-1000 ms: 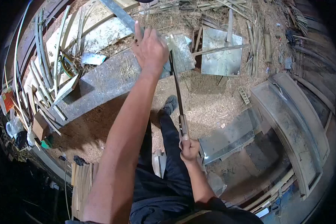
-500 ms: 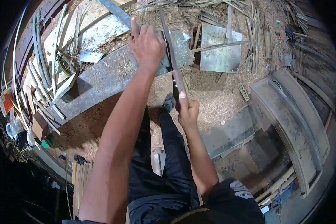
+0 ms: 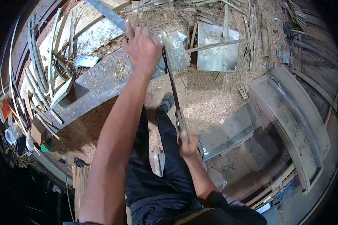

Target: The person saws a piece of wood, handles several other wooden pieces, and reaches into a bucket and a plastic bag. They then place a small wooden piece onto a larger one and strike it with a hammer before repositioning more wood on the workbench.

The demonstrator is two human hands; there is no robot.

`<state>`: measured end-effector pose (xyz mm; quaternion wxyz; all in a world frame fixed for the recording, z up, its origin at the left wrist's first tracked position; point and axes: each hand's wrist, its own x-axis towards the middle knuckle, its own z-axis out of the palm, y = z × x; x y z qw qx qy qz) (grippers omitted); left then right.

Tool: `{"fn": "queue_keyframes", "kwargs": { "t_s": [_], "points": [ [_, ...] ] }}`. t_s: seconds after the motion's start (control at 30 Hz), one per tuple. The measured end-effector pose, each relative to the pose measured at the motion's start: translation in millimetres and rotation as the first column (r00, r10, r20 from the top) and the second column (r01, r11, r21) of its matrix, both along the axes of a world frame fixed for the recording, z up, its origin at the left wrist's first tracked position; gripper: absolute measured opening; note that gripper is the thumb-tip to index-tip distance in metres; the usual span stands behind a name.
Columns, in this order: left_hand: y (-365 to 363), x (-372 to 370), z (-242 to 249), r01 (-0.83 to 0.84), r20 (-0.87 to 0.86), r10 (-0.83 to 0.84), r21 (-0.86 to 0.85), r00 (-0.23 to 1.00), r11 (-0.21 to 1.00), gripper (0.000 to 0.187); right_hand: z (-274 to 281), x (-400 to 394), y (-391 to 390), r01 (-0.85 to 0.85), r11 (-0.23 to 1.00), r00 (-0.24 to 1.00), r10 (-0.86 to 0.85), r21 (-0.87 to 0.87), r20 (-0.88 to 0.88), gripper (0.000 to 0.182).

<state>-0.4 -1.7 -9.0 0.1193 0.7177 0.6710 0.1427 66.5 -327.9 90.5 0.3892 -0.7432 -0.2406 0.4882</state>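
Note:
My right hand (image 3: 187, 144) is closed around the handle of a handsaw (image 3: 172, 83), whose long narrow blade points up and away from me. The blade's far end lies right beside my left hand (image 3: 143, 47), against the near end of a long grey-blue board (image 3: 108, 14). That board runs out to the upper left, and my left hand grips it from above, with one finger raised along it. Beneath it is a wide, dusty grey plank (image 3: 101, 83). The saw's teeth and the cut itself are too small to make out.
Thin wooden strips (image 3: 33, 84) are heaped at left. A square, shiny sheet (image 3: 216, 48) lies on the sawdust-covered ground at upper right. A large curved wooden frame (image 3: 289, 123) stands at right. My foot (image 3: 167, 102) is under the saw.
My right hand has pulled the saw back toward my body, so less blade reaches past my left hand. My left hand stays on the board; the whole view has shifted slightly.

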Motion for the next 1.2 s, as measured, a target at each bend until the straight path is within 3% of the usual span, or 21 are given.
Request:
{"fn": "queue_keyframes", "kwargs": {
  "t_s": [0.03, 0.1, 0.17, 0.23, 0.3, 0.37, 0.4, 0.47, 0.57, 0.7, 0.77, 0.8, 0.9, 0.97, 1.03, 1.07, 1.1, 1.2],
  "points": [
    [5.4, 0.6, 0.1, -0.006, 0.001, 0.006, 0.010, 1.000, 1.000, 0.017, 3.5, -2.8, -5.0, 0.042, 0.996, 0.999, -0.042, 0.078, -0.006, 0.057],
    [-0.9, 0.5, 0.9, -0.004, 0.048, 0.003, 0.008, 0.999, 1.000, 0.019, -13.3, -2.5, 11.4, 0.048, 0.999, 0.999, -0.048, -0.023, 0.002, 0.058],
    [0.0, 0.6, 3.7, -0.002, 0.030, 0.003, -0.021, 1.000, 1.000, 0.019, -44.5, 13.8, 73.4, -0.113, 0.992, 0.988, 0.117, -0.051, 0.097, 0.051],
    [7.2, 0.8, 2.2, -0.014, 0.011, 0.015, -0.044, 1.000, 0.999, 0.019, -32.5, 18.9, 76.8, -0.094, 0.993, 0.994, 0.098, -0.066, 0.055, 0.051],
    [-1.3, -0.7, 1.2, -0.011, 0.047, 0.012, -0.026, 0.999, 1.000, 0.019, -7.8, 6.4, 33.9, -0.057, 0.991, 0.998, 0.059, -0.121, 0.006, 0.051],
    [-0.1, 0.5, 0.0, -0.007, 0.038, 0.008, -0.012, 0.999, 1.000, 0.019, -1.1, -7.0, -14.6, 0.078, 0.996, 0.997, -0.079, -0.032, -0.015, 0.053],
    [-0.2, 0.7, -1.7, -0.009, 0.021, 0.009, -0.014, 1.000, 1.000, 0.020, -9.2, 0.5, -2.9, 0.071, 0.997, 0.997, -0.071, -0.022, -0.011, 0.053],
    [-7.0, 3.1, -1.9, -0.009, 0.041, 0.011, -0.046, 0.999, 0.999, 0.021, -22.3, 14.6, 27.1, -0.108, 0.990, 0.981, 0.122, -0.093, 0.150, 0.052],
    [-2.5, -0.1, -0.8, -0.010, 0.029, 0.012, -0.065, 1.000, 0.998, 0.022, -43.8, 8.4, 82.5, 0.002, 1.000, 1.000, -0.002, -0.004, -0.014, 0.049],
    [1.1, 0.0, -0.3, -0.017, 0.006, 0.018, -0.048, 1.000, 0.999, 0.022, -5.8, 8.3, 3.2, -0.192, 0.973, 0.971, 0.208, -0.128, 0.119, 0.046],
    [5.3, -0.3, 0.5, -0.010, 0.007, 0.010, -0.090, 1.000, 0.996, 0.024, 0.6, 3.2, -25.3, 0.088, 0.996, 0.996, -0.089, -0.006, -0.012, 0.046],
    [-0.6, -1.1, -1.8, 0.008, 0.035, -0.006, -0.050, 0.999, 0.999, 0.024, -7.2, 14.6, -10.6, -0.133, 0.991, 0.977, 0.130, 0.012, 0.168, 0.047],
    [1.1, 0.7, -2.9, -0.007, 0.039, 0.005, 0.038, 0.999, 0.999, 0.025, -37.7, 17.4, 51.9, -0.066, 0.996, 0.997, 0.068, -0.063, 0.038, 0.050],
    [-0.9, -1.4, 2.7, -0.002, 0.023, 0.005, -0.110, 1.000, 0.994, 0.028, -19.3, 17.4, 68.7, -0.027, 0.994, 0.999, 0.023, -0.102, -0.045, 0.052],
    [-5.3, -2.1, 1.8, 0.011, 0.027, -0.009, -0.081, 1.000, 0.997, 0.027, -5.2, 11.5, 26.7, -0.063, 0.992, 0.998, 0.063, -0.111, -0.002, 0.053],
    [-1.5, -1.2, 1.3, 0.013, 0.034, -0.012, -0.038, 0.999, 0.999, 0.026, -3.1, 6.2, 1.9, -0.014, 0.999, 0.999, 0.015, -0.032, 0.028, 0.054],
    [5.8, 0.1, -2.2, 0.013, 0.041, -0.012, -0.020, 0.999, 1.000, 0.026, -1.1, 4.4, 5.1, 0.031, 0.998, 0.998, -0.033, 0.055, 0.054, 0.055],
    [-2.7, 1.2, -8.3, 0.015, -0.021, -0.015, -0.003, 1.000, 1.000, 0.026, -33.0, 13.8, 43.8, -0.035, 0.999, 0.996, 0.035, -0.012, 0.076, 0.054]
  ]
}}
